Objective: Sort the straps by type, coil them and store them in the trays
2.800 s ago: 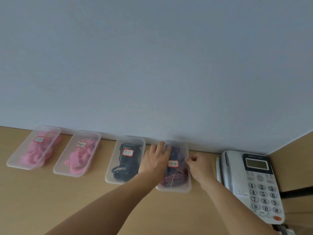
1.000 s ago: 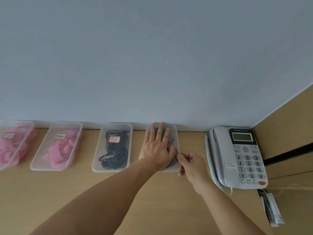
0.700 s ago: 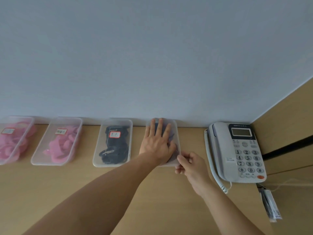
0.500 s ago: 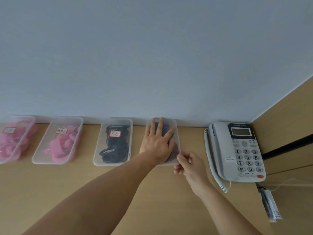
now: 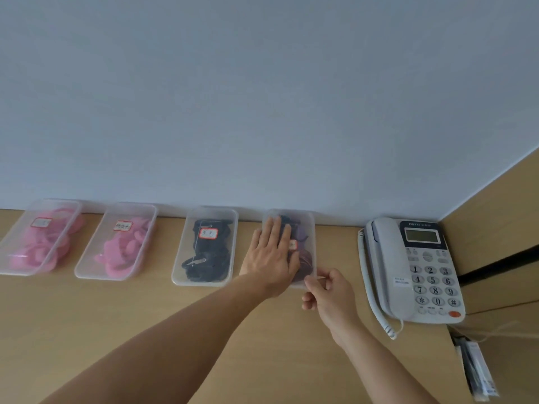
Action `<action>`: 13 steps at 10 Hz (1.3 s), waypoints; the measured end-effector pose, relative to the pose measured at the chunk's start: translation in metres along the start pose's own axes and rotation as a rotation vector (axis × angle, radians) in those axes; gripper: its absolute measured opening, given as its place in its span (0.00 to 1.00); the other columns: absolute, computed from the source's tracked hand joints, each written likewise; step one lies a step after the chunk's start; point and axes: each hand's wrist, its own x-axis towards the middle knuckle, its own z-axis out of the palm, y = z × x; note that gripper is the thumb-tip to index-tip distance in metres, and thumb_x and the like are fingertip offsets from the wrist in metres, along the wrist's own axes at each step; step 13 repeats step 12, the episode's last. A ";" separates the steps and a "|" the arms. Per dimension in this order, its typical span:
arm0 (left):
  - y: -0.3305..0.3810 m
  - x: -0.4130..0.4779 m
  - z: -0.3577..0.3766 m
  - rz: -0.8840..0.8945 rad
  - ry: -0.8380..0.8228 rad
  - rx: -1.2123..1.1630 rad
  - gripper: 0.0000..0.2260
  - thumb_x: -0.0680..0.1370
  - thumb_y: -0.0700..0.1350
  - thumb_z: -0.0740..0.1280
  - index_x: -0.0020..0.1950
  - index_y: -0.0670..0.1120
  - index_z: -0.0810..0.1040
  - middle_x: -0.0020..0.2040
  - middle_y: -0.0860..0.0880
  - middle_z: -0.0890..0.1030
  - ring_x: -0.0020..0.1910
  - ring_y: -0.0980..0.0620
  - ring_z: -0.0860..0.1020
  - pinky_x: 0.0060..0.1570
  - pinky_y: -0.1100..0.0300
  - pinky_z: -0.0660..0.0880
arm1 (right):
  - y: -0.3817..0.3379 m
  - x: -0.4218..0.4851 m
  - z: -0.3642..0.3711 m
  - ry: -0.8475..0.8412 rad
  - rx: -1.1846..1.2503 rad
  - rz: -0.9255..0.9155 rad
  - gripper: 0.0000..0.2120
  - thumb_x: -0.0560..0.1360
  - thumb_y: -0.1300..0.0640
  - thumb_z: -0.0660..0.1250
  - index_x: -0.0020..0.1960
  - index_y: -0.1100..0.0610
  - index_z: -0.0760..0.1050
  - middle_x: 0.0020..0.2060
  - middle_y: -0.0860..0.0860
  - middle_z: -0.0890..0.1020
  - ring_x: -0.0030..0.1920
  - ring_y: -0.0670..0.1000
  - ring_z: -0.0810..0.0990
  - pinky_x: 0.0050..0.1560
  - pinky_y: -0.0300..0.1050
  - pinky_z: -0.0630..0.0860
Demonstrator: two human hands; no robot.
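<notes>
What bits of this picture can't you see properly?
All in the head view:
- The left hand lies flat on the rightmost tray, hiding most of its straps and half its label.
- The right hand pinches that tray's near corner; lid or rim, cannot tell.
- The sticker on the black-strap tray: writing too small to read.
- The leftmost tray: its near corner is cut off by the left edge.

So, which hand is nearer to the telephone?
Right. The right hand pinches the near right corner of the rightmost tray, beside the telephone; the left hand lies flat on that tray, farther left.
</notes>
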 end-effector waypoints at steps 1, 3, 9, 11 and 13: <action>-0.001 0.001 0.003 -0.016 -0.009 -0.031 0.35 0.77 0.61 0.35 0.81 0.46 0.43 0.80 0.44 0.37 0.78 0.47 0.33 0.75 0.50 0.36 | -0.004 0.003 -0.004 -0.013 -0.079 -0.015 0.06 0.76 0.63 0.69 0.52 0.60 0.75 0.36 0.60 0.80 0.27 0.51 0.78 0.28 0.45 0.77; -0.003 0.001 -0.004 -0.015 -0.064 -0.084 0.30 0.82 0.58 0.44 0.81 0.44 0.44 0.80 0.43 0.38 0.78 0.46 0.34 0.76 0.49 0.37 | -0.018 0.014 -0.013 -0.074 -0.267 0.019 0.04 0.76 0.60 0.70 0.47 0.60 0.75 0.33 0.54 0.80 0.27 0.49 0.77 0.30 0.46 0.75; -0.013 -0.005 -0.015 -0.018 -0.090 -0.120 0.30 0.83 0.56 0.49 0.81 0.42 0.48 0.81 0.45 0.44 0.80 0.49 0.39 0.78 0.53 0.41 | -0.035 0.055 0.005 0.019 -0.635 -0.165 0.04 0.77 0.54 0.68 0.44 0.50 0.74 0.42 0.49 0.82 0.42 0.51 0.78 0.39 0.45 0.70; -0.040 0.000 -0.061 0.117 -0.179 -0.041 0.25 0.81 0.51 0.58 0.77 0.46 0.62 0.77 0.46 0.62 0.76 0.46 0.59 0.75 0.47 0.59 | -0.061 0.041 0.018 0.052 -1.082 -0.189 0.15 0.79 0.52 0.62 0.61 0.59 0.72 0.58 0.57 0.75 0.58 0.59 0.74 0.54 0.51 0.73; -0.053 -0.024 -0.068 0.119 -0.110 -0.057 0.25 0.81 0.50 0.59 0.77 0.46 0.61 0.77 0.46 0.64 0.76 0.47 0.58 0.75 0.46 0.59 | -0.074 0.021 0.032 0.090 -1.211 -0.295 0.18 0.79 0.50 0.60 0.65 0.58 0.70 0.63 0.57 0.73 0.63 0.60 0.70 0.59 0.52 0.72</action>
